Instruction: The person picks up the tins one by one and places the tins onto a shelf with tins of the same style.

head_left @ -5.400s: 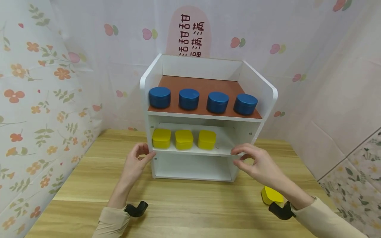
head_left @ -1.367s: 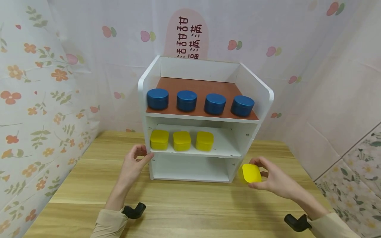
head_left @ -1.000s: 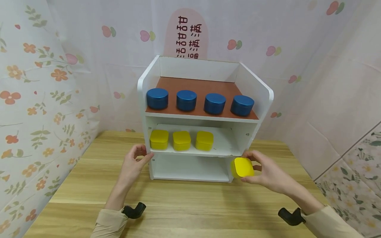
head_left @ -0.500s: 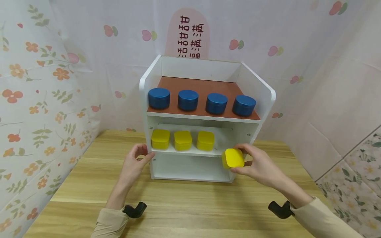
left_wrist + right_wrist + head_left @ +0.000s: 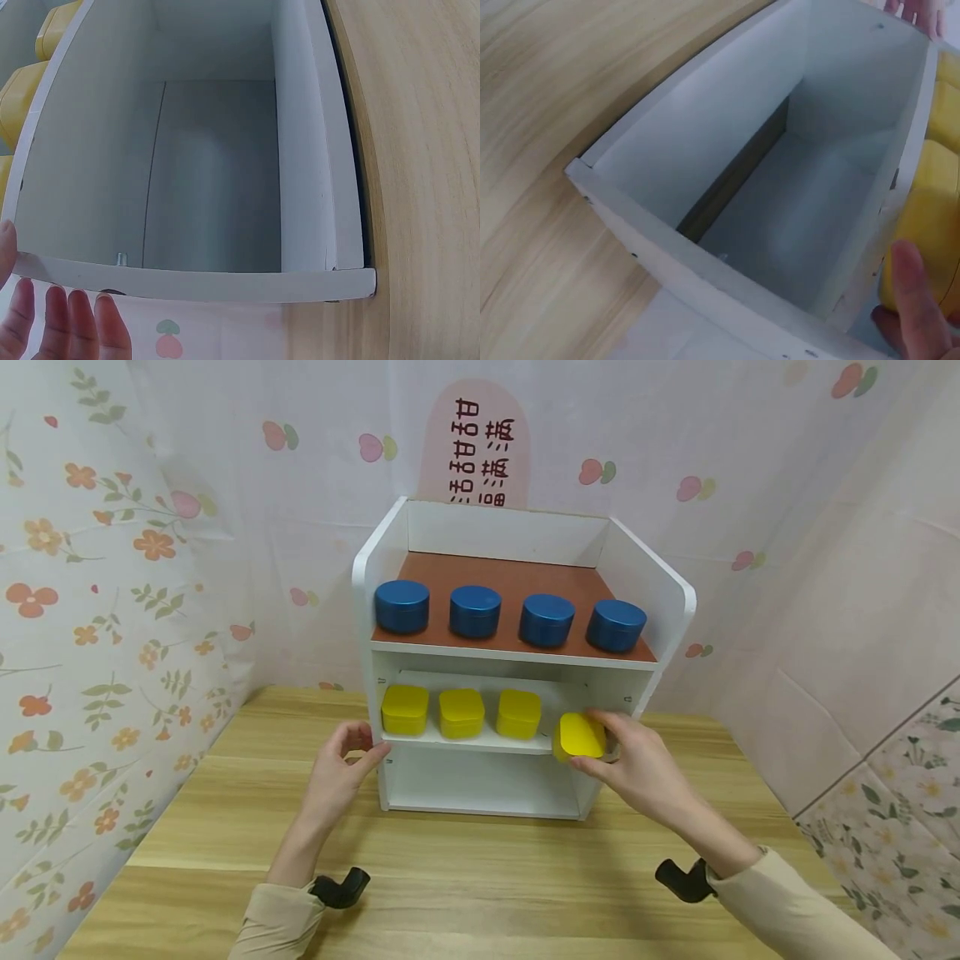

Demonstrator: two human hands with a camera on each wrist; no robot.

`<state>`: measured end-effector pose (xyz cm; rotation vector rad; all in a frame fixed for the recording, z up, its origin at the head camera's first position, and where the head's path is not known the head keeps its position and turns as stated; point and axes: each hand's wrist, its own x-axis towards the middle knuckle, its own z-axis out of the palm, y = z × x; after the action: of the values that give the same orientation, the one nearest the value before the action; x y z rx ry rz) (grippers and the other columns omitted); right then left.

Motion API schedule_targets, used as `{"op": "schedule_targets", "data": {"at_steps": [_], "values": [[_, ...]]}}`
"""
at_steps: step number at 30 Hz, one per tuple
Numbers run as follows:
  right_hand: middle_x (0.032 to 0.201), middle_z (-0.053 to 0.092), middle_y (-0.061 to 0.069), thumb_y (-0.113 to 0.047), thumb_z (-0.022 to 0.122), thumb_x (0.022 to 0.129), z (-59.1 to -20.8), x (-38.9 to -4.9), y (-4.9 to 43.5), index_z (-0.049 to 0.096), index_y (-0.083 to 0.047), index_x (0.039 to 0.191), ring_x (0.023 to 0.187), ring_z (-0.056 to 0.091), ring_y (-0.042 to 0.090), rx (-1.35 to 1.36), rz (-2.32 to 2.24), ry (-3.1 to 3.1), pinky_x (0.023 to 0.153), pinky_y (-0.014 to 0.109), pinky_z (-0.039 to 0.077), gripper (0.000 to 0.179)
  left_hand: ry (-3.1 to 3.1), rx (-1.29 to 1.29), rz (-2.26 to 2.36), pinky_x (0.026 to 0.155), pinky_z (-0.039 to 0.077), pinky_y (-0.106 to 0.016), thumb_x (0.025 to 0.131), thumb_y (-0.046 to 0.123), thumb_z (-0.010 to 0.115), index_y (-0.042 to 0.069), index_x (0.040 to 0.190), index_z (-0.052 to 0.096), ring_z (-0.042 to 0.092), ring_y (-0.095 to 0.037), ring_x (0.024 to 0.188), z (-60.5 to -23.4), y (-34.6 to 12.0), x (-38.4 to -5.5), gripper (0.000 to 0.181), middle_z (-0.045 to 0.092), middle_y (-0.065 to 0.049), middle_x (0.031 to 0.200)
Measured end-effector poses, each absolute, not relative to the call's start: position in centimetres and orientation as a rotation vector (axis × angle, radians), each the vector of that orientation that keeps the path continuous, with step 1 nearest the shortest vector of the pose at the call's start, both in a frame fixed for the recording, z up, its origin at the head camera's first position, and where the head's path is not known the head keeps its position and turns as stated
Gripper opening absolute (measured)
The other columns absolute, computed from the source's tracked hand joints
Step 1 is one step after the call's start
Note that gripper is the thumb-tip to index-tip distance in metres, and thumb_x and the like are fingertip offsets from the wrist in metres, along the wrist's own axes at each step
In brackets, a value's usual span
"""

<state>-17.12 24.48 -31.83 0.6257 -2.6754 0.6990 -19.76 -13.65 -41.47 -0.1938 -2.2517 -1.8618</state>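
In the head view, my right hand [image 5: 641, 768] holds a yellow square box with rounded corners [image 5: 581, 735], thumb at its near side. This box tilts at the front edge of the middle shelf, right of three similar yellow boxes [image 5: 461, 713] in a row. The right wrist view shows my thumb [image 5: 915, 289] pressed against the yellow surface. My left hand [image 5: 341, 772] grips the left side panel of the white shelf unit [image 5: 517, 655]. Seen from the left wrist, the thumb lies at the panel's inner side and the fingers [image 5: 79, 322] along its outer face.
Several round blue tins [image 5: 474, 612] line the brown top shelf [image 5: 502, 568]. Below the yellow boxes is a bottom compartment [image 5: 483, 781]. The unit stands on a wooden table [image 5: 480, 877], with patterned cloth [image 5: 315, 543] behind and at the sides.
My right hand has picked up the yellow box from the table at the right, then carried it left and up to the middle shelf. The left hand has stayed on the side panel.
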Motion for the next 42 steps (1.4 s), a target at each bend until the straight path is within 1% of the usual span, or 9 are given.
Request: {"op": "schedule_targets", "data": {"at_steps": [3, 6, 14, 17, 28, 32, 36, 39, 42], "values": [[0.118, 0.061, 0.019, -0.017, 0.080, 0.084, -31.7, -17.4, 24.1, 0.056, 0.004, 0.129, 0.095, 0.059, 0.029, 0.613, 0.680, -2.680, 0.080, 0.044, 0.052, 0.056, -2.255, -0.192, -1.864, 0.082, 0.045, -0.024, 0.092, 0.027, 0.071, 0.004, 0.117, 0.051, 0.049, -0.021, 0.104, -41.5, -13.8, -19.8, 0.040, 0.053, -0.011, 0.110], [0.120, 0.060, 0.020, -0.018, 0.078, 0.086, -31.6, -17.7, 23.7, 0.055, 0.005, 0.131, 0.097, 0.058, 0.030, 0.593, 0.673, -2.696, 0.082, 0.045, 0.052, 0.056, -2.254, -0.193, -1.867, 0.082, 0.045, -0.024, 0.092, 0.028, 0.071, 0.004, 0.117, 0.051, 0.049, -0.021, 0.104, -41.5, -13.9, -19.9, 0.040, 0.052, -0.011, 0.110], [0.133, 0.053, 0.026, -0.015, 0.072, 0.090, -31.8, -18.1, 23.5, 0.056, 0.009, 0.129, 0.116, 0.055, 0.041, 0.612, 0.664, -2.711, 0.093, 0.052, 0.046, 0.048, -2.254, -0.208, -1.867, 0.081, 0.045, -0.024, 0.092, 0.027, 0.071, 0.002, 0.115, 0.051, 0.049, -0.022, 0.103, -41.7, -13.9, -19.7, 0.039, 0.053, -0.012, 0.108], [0.135, 0.050, 0.029, -0.014, 0.070, 0.092, -31.8, -18.3, 23.4, 0.056, 0.010, 0.129, 0.120, 0.052, 0.044, 0.621, 0.642, -2.710, 0.095, 0.054, 0.045, 0.047, -2.259, -0.200, -1.863, 0.083, 0.045, -0.024, 0.091, 0.028, 0.071, 0.003, 0.116, 0.051, 0.049, -0.022, 0.104, -41.7, -13.9, -19.8, 0.040, 0.053, -0.012, 0.110], [0.136, 0.048, 0.033, -0.002, 0.066, 0.092, -31.5, -18.6, 22.9, 0.056, 0.012, 0.127, 0.124, 0.047, 0.047, 0.628, 0.531, -2.696, 0.096, 0.055, 0.043, 0.039, -2.250, -0.204, -1.869, 0.082, 0.045, -0.024, 0.091, 0.029, 0.071, 0.003, 0.117, 0.051, 0.049, -0.022, 0.104, -41.5, -13.9, -20.0, 0.041, 0.052, -0.012, 0.110], [0.138, 0.044, 0.034, 0.003, 0.062, 0.093, -31.3, -18.5, 22.8, 0.054, 0.013, 0.128, 0.126, 0.044, 0.049, 0.626, 0.528, -2.701, 0.095, 0.055, 0.043, 0.038, -2.244, -0.205, -1.868, 0.082, 0.044, -0.025, 0.091, 0.029, 0.072, 0.004, 0.117, 0.051, 0.049, -0.022, 0.104, -41.4, -13.9, -20.0, 0.041, 0.052, -0.011, 0.110], [0.140, 0.040, 0.036, 0.008, 0.054, 0.094, -31.4, -18.3, 22.7, 0.053, 0.013, 0.129, 0.125, 0.045, 0.051, 0.617, 0.529, -2.688, 0.093, 0.055, 0.044, 0.036, -2.229, -0.213, -1.871, 0.081, 0.045, -0.025, 0.091, 0.028, 0.072, 0.004, 0.115, 0.052, 0.049, -0.022, 0.103, -41.4, -13.8, -20.1, 0.040, 0.052, -0.011, 0.108], [0.140, 0.040, 0.036, 0.009, 0.050, 0.094, -31.6, -18.1, 22.6, 0.053, 0.013, 0.129, 0.123, 0.046, 0.051, 0.598, 0.513, -2.678, 0.092, 0.056, 0.045, 0.035, -2.231, -0.223, -1.877, 0.080, 0.045, -0.024, 0.091, 0.027, 0.072, 0.004, 0.114, 0.052, 0.049, -0.023, 0.103, -41.6, -13.8, -20.0, 0.039, 0.052, -0.012, 0.107], [0.140, 0.040, 0.035, 0.008, 0.049, 0.095, -31.8, -17.8, 22.5, 0.052, 0.013, 0.129, 0.124, 0.045, 0.051, 0.580, 0.483, -2.671, 0.092, 0.057, 0.045, 0.035, -2.241, -0.226, -1.878, 0.081, 0.045, -0.025, 0.091, 0.026, 0.072, 0.003, 0.114, 0.051, 0.049, -0.023, 0.103, -41.7, -13.8, -19.9, 0.038, 0.052, -0.012, 0.108]]}}
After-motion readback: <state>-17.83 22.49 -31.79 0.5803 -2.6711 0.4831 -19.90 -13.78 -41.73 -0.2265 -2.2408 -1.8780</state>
